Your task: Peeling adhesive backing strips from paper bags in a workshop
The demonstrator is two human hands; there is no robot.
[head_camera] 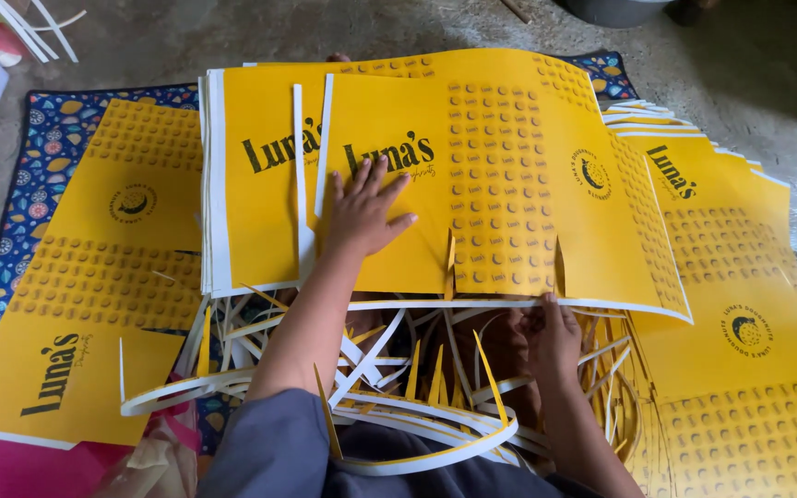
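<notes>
A stack of yellow printed card sheets [500,175] is pressed flat by the left hand [362,217], fingers spread and released, palm down near the stack's middle. The stack's near edge is gripped by the right hand [553,341], fingers curled on the top sheet. Below that edge, white and yellow offcut strips [398,387] are heaped. Further sheets [103,277] are laid left of the stack on a patterned mat [39,166].
</notes>
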